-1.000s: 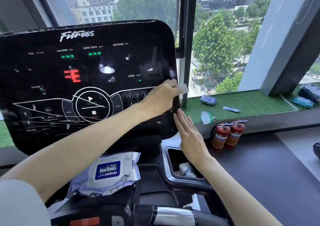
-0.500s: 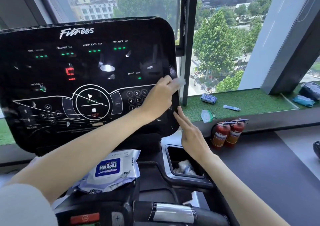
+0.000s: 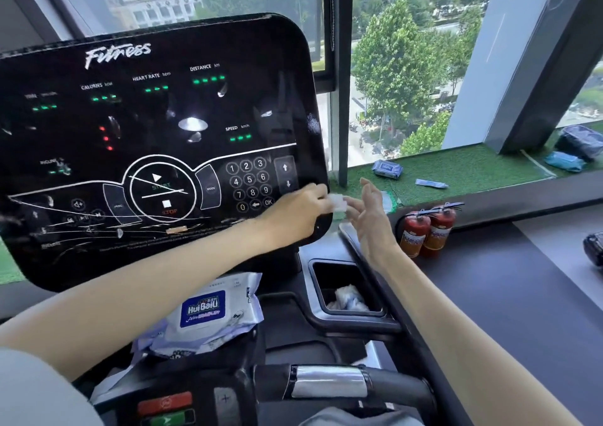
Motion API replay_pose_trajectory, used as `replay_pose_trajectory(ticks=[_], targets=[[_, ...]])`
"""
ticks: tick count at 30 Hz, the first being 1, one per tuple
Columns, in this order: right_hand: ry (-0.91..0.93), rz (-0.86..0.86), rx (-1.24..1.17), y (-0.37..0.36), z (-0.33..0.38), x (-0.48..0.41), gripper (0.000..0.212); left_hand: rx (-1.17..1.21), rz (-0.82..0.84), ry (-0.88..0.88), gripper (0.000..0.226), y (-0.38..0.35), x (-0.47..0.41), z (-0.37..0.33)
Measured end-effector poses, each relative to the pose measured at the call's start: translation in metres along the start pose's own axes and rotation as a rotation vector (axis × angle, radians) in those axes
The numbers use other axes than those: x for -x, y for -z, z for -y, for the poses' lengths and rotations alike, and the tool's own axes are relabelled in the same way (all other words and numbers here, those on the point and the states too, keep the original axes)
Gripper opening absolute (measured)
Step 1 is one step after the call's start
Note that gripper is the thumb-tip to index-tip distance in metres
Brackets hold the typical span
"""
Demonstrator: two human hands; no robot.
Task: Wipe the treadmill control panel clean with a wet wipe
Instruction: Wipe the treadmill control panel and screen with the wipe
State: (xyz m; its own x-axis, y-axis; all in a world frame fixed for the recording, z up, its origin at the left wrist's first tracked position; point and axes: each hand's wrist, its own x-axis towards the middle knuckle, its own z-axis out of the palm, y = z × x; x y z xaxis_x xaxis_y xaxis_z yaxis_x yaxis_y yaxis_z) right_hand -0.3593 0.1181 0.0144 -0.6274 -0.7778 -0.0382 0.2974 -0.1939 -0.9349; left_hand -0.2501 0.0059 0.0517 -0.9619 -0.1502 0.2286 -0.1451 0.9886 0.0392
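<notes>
- Pinching a small folded wet wipe (image 3: 337, 203) between thumb and fingertips, the left hand (image 3: 300, 211) lies at the lower right corner of the control panel (image 3: 156, 145); the wipe juts past the panel's right edge, just below the arrow keys.
- Right hand (image 3: 372, 220): fingers spread and relaxed, holding nothing; its fingertips (image 3: 355, 208) reach just beside the wipe; whether they touch it cannot be told.
- Control panel: black, glossy, tilted; green and red indicators lit; white keypad and "Fitness" lettering visible; a pale smudge near the right edge.
- Wipe pack (image 3: 202, 314): white with a blue label, lying on the console below the panel.
- Tray (image 3: 342, 274): dark recess to the right of the pack; a crumpled wipe (image 3: 347, 298) lies inside.
- Two red fire extinguishers (image 3: 424, 231) stand upright near the right hand, below the green sill (image 3: 473, 167); a blue packet (image 3: 386, 168) and a small tube (image 3: 430, 183) lie on the sill.
</notes>
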Motion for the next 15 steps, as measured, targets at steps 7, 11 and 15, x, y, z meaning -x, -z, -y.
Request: replay_pose_trajectory(ticks=[7, 11, 15], targets=[[0.018, 0.014, 0.034, -0.002, 0.002, -0.003, 0.038, -0.046, 0.092, -0.076, 0.041, -0.004, 0.009, -0.007], [0.064, 0.031, 0.092, -0.003, 0.007, -0.002, 0.037, -0.002, -0.052, 0.028, 0.038, 0.009, -0.002, 0.004], [0.088, 0.028, 0.16, -0.006, 0.009, 0.001, 0.043, -0.075, 0.12, -0.138, 0.042, 0.006, 0.009, 0.003]])
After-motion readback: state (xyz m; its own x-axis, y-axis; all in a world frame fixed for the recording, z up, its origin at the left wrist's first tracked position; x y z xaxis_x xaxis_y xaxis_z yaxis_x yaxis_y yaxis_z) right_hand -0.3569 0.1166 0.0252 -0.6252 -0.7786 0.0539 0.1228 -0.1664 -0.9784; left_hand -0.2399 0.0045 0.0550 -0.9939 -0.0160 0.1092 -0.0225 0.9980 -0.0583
